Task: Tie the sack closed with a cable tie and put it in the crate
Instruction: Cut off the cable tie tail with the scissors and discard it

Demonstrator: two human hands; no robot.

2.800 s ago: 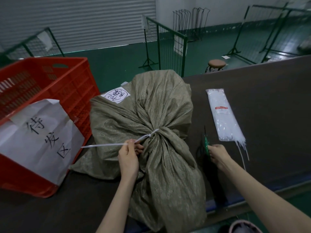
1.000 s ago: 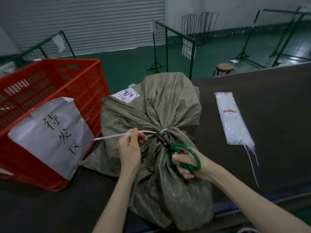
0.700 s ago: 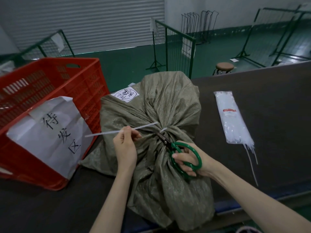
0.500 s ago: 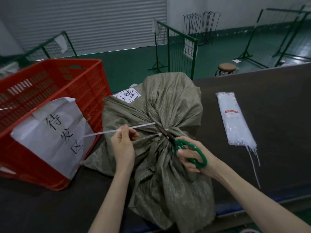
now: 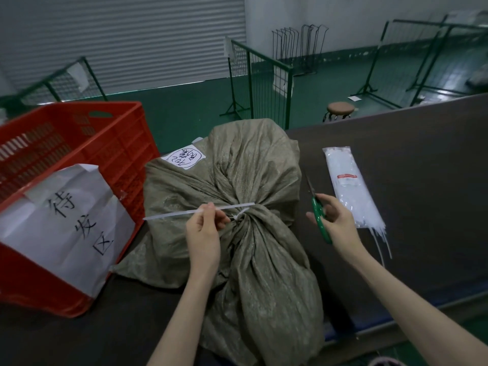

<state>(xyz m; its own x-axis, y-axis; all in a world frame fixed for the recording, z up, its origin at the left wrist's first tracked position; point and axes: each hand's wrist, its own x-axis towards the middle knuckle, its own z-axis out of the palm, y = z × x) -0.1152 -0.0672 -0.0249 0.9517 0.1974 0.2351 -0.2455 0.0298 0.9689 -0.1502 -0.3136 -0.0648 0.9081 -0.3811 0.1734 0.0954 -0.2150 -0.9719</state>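
An olive woven sack lies on the dark table, its neck gathered and cinched by a white cable tie. My left hand pinches a loose white strip, the tie's cut tail, which sticks out to the left above the sack. My right hand holds green-handled scissors to the right of the sack, blades closed and pointing away from me. The red plastic crate stands at the left, touching the sack, with a white paper sign taped on its front.
A clear bag of white cable ties lies on the dark table right of the scissors, several ties poking out of its near end. Green wire fences and a round stool stand on the green floor behind.
The scissors closed on the tie's tail at the knot and cut it. My right hand then drew the scissors away to the right; my left hand keeps the severed strip.
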